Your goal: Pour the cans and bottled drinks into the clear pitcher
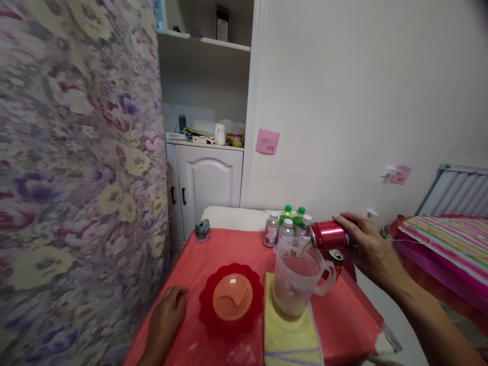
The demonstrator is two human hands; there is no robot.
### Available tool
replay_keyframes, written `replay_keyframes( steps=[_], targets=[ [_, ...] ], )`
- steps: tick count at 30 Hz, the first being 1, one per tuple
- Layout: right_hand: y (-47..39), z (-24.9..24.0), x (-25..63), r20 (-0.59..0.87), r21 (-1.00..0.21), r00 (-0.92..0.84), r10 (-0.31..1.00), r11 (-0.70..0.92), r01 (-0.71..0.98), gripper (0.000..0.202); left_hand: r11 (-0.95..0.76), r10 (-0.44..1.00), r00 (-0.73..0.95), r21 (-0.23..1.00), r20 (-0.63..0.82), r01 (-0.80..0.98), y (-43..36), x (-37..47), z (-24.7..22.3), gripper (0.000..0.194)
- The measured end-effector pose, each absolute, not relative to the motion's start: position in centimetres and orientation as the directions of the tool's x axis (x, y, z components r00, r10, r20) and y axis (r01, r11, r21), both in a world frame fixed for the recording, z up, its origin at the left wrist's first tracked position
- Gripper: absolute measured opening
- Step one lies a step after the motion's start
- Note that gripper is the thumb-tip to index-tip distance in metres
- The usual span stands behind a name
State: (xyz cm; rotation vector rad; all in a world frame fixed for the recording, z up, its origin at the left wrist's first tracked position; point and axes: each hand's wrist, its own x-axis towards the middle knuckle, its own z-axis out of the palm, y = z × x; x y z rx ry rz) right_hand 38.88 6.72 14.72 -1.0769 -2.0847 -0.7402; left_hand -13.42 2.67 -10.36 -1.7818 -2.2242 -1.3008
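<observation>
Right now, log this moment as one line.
right hand: holds shiny red metal can tilted over translucent plastic pitcher | left hand: at left edge of red tablecloth | pitcher: upright on yellow cloth

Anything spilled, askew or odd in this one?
No spill shows: the right hand tips the red can over the jug. One oddity: the red cover looks ragged at its near right corner, baring a pale patch, perhaps torn or pulled aside.
</observation>
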Motion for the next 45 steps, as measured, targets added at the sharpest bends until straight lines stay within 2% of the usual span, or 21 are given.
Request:
replay_keyframes(
  steps=[8, 14, 28, 45],
  targets=[
    [6.6, 15.1, 39.1, 0.740, 0.192, -0.450, 0.500, 0.485, 0.853, 0.058, -0.002, 0.807, -0.349, 0.593, 0.477, 0.805, 2.6, -13.2, -10.1, 0.021],
    [6.5, 15.4, 39.2, 0.725, 0.157, -0.439, 0.530, 0.495, 0.855, 0.055, 0.002, 0.804, -0.356, 0.597, 0.476, 0.802, 2.5, -13.0, -9.8, 0.021],
    [6.6, 15.7, 39.4, 0.714, 0.198, -0.471, 0.518, 0.495, 0.846, 0.054, 0.009, 0.802, -0.356, 0.586, 0.480, 0.810, 2.3, -12.8, -9.2, 0.022],
    [7.0, 15.6, 37.4, 0.631, 0.325, -0.607, 0.484, 0.545, 0.773, 0.054, 0.033, 0.818, -0.360, 0.588, 0.448, 0.808, 2.1, -12.5, -9.1, 0.023]
  ],
)
